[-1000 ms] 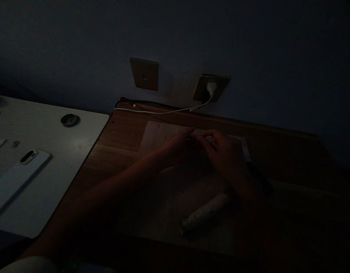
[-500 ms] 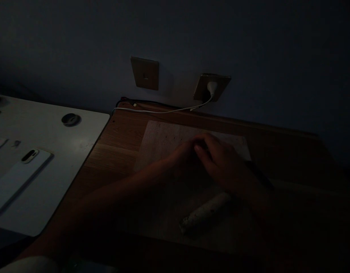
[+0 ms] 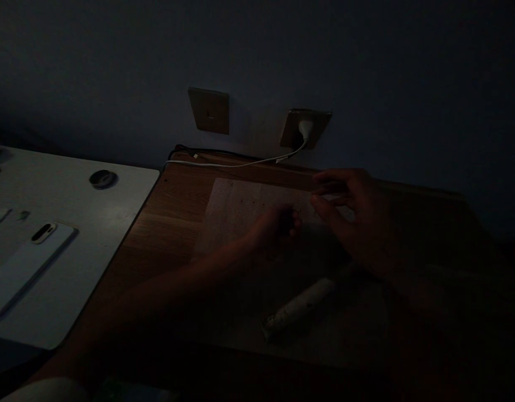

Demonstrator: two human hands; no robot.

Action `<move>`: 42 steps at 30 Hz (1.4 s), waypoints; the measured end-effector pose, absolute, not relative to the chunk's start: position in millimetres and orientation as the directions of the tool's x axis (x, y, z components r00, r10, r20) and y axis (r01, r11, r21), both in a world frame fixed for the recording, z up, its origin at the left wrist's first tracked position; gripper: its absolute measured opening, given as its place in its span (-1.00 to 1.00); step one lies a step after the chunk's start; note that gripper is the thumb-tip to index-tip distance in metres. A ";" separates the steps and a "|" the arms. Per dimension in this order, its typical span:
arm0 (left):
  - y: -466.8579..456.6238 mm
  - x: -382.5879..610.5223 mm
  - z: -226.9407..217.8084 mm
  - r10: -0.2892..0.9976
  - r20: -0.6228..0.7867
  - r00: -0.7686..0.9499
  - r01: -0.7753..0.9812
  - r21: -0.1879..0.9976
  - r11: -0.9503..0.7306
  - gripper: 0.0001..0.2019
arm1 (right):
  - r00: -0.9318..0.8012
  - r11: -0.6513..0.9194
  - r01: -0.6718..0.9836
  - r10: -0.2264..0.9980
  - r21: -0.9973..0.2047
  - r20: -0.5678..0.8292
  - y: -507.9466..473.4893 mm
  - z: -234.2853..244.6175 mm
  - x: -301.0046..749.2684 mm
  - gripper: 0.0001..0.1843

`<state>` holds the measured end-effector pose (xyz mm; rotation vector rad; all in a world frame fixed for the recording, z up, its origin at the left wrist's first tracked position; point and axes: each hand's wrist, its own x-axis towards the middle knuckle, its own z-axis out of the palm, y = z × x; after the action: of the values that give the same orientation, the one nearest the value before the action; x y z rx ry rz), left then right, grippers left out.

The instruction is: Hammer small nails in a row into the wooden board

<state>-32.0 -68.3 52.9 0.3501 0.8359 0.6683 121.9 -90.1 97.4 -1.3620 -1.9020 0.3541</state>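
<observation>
The scene is very dark. My left hand (image 3: 278, 226) rests on a pale sheet (image 3: 240, 209) spread over the wooden table (image 3: 173, 206), its fingers curled in; what they hold, if anything, is hidden. My right hand (image 3: 353, 215) hovers just to the right and above the sheet, fingers apart and slightly bent, nothing visible in them. A pale speckled cylinder (image 3: 299, 307) lies on the sheet nearer to me, below both hands.
A white table (image 3: 73, 223) at the left carries a white phone (image 3: 23, 265) and a small dark round object (image 3: 102, 178). On the wall behind are a switch plate (image 3: 209, 110) and a socket (image 3: 305, 128) with a white plug; its cable (image 3: 232, 163) runs along the table's back edge.
My hands were together over a small object on the sheet. My right hand has lifted away up and to the right and spread its fingers; my left hand stayed, curled.
</observation>
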 end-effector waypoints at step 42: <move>-71.2 -53.7 26.5 0.607 0.066 0.792 0.462 0.584 -0.667 -0.79 | -0.240 0.476 0.668 0.865 -0.572 0.440 -90.7 102.0 126.5 -0.79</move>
<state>-53.7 -71.2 26.5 2.4223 0.7923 0.3437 126.5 -90.7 102.0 -1.2683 -1.9917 0.3437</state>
